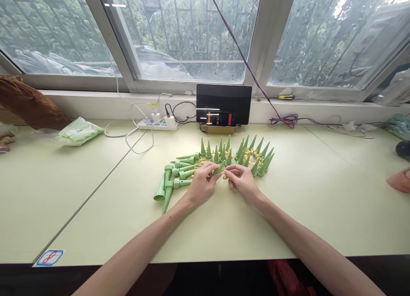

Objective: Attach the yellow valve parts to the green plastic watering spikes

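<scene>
My left hand (204, 180) is closed on a green plastic watering spike (220, 168), its tip pointing up and to the right. Close beside it, the fingertips of my right hand (242, 180) pinch a small yellow piece (224, 175) at the spike's base; whether the two parts are joined I cannot tell. Several green spikes with yellow parts (265, 165) stand upright behind my right hand. More upright spikes (209, 148) are behind my left hand. Other green spikes (168, 191) lie flat to the left, partly covered by that hand.
A black tablet (223, 97) leans at the back, with a phone showing a timer (221, 118) before it. A power strip (158, 123) with cables, a green-white packet (80, 131) and a brown bag (30, 101) are at left. Bundled wires (284, 121) lie at back right.
</scene>
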Demonstrator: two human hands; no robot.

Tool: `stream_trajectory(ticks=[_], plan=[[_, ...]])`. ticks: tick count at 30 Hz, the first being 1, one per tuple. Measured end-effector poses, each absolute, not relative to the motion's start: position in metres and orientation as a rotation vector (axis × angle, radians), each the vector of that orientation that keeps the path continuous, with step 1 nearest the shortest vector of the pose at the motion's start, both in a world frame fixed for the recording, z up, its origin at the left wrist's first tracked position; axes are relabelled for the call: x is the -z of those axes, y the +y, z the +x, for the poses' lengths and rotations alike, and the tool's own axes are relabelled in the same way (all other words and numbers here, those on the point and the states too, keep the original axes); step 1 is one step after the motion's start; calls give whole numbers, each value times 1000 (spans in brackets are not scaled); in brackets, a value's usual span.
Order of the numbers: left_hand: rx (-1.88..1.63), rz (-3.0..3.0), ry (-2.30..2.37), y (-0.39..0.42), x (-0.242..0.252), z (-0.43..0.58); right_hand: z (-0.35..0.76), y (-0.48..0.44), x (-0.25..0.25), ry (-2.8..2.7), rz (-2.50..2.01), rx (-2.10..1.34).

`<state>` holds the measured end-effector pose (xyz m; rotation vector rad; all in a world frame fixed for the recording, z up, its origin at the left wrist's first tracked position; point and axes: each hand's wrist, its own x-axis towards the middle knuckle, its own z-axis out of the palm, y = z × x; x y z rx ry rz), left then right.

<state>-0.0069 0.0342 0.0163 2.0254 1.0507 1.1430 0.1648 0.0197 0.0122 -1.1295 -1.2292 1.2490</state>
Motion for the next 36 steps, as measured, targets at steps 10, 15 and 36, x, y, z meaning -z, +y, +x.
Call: stream_trajectory(ticks=[10, 15, 36], plan=[[-1156, 1911, 1134, 32, -21, -4, 161, 19, -12, -1290, -1110, -1183], [-1145, 1687, 1070, 35, -20, -5, 161, 15, -13, -1471, -1101, -943], [-1134, 1523, 1063, 34, -29, -4, 165, 19, -5, -1548, -1074, -841]])
